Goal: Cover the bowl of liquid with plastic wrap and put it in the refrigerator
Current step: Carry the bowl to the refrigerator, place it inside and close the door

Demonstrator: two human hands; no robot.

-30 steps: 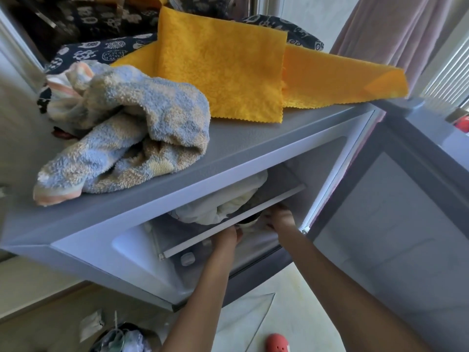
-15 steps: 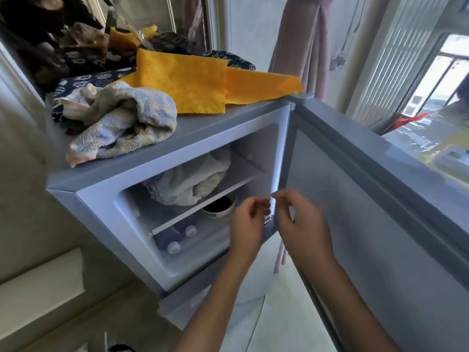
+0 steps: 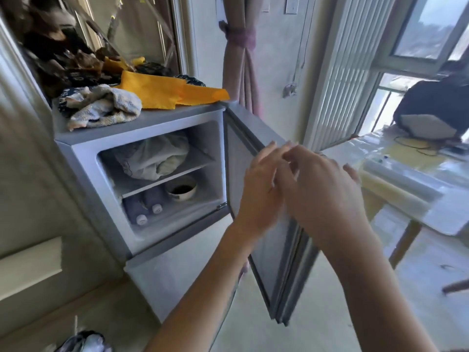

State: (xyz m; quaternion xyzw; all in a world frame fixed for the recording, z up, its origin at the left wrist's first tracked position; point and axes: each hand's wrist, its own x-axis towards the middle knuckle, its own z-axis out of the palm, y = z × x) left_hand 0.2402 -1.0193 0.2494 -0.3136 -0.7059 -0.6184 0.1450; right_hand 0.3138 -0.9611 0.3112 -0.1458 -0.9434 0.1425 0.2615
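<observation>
Bowl [image 3: 180,191] sits on fridge [image 3: 142,128] lower shelf, door [image 3: 256,199] open. Your left hand [image 3: 258,191] & right hand [image 3: 322,189] hover w/ loose fingers, holding nothing.

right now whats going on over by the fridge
A person stands at the small refrigerator with its upper door swung open. The bowl of dark liquid sits on the lower level inside, beside two bottles, under a shelf holding a bag. The left hand and right hand are out in front of the door, fingers loose, holding nothing.
</observation>
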